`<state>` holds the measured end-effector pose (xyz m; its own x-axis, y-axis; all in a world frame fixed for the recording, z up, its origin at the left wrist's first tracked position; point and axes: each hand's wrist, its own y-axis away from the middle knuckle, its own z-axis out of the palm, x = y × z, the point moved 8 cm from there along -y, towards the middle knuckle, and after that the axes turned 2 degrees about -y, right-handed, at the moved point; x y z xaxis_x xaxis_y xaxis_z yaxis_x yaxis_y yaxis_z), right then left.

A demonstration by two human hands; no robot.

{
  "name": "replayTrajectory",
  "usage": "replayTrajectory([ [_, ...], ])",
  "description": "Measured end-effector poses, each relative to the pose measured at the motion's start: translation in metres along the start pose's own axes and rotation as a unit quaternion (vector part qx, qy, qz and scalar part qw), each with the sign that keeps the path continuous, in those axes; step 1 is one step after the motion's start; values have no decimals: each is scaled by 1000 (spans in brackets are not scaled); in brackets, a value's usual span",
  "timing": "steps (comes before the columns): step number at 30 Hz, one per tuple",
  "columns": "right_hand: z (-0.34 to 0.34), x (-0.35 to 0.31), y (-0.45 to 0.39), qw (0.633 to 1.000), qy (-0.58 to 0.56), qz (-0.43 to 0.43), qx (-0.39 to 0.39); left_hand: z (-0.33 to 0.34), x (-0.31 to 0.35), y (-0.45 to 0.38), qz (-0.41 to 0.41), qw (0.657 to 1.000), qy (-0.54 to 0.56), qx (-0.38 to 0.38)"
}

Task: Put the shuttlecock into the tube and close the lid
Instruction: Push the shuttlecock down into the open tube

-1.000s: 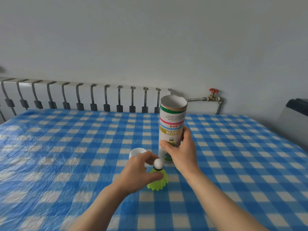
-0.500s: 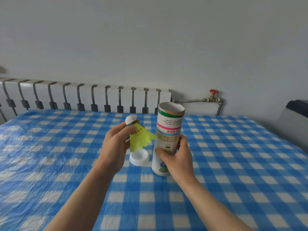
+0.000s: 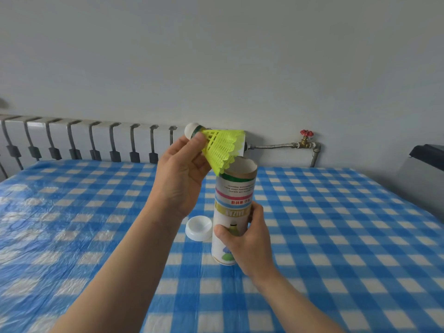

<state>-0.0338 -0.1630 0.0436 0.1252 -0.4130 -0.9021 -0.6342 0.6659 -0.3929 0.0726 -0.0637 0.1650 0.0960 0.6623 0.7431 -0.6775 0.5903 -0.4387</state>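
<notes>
A cardboard tube (image 3: 234, 193) with coloured bands stands upright on the checked table, its top open. My right hand (image 3: 247, 239) grips its lower half. My left hand (image 3: 182, 174) holds a yellow-green plastic shuttlecock (image 3: 221, 146) by its neck, lying sideways with the white cork to the left and the skirt's edge just above the tube's open rim. The white lid (image 3: 199, 228) lies upside down on the table, just left of the tube's base.
The table wears a blue-and-white checked plastic cloth (image 3: 336, 224). Behind it a white radiator (image 3: 84, 138) runs along the wall, with a pipe and red valve (image 3: 306, 133) at the right. A dark object (image 3: 426, 155) sits at the far right edge.
My left hand has lifted the shuttlecock from the table, up and to the right, to the tube's open top. The right hand still holds the tube, which stands a little nearer.
</notes>
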Motion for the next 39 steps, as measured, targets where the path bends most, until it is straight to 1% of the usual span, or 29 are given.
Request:
replayTrajectory([
  [6,0,-2,2,1000,1,-10,-1,8,0,-8,15,1000,-2,10],
  [14,0,-2,2,1000,-7,-16,1,9,-4,-4,30,993,-110,29],
  [21,1,-3,3,1000,-9,-13,-11,19,-9,-1,25,988,-154,3],
  [25,-4,-12,-2,999,-52,3,-8,24,-11,1,30,986,-165,10],
  [27,-12,-27,-10,997,-68,-13,19,25,-12,1,33,985,-169,10],
  [30,-24,-62,-24,990,-101,-74,69,25,-13,2,32,986,-166,11],
  [34,-31,-103,-40,981,-94,-150,80,25,-14,3,32,986,-162,4],
  [39,-35,-111,-48,982,-44,-159,96,25,-15,4,34,986,-164,1],
])
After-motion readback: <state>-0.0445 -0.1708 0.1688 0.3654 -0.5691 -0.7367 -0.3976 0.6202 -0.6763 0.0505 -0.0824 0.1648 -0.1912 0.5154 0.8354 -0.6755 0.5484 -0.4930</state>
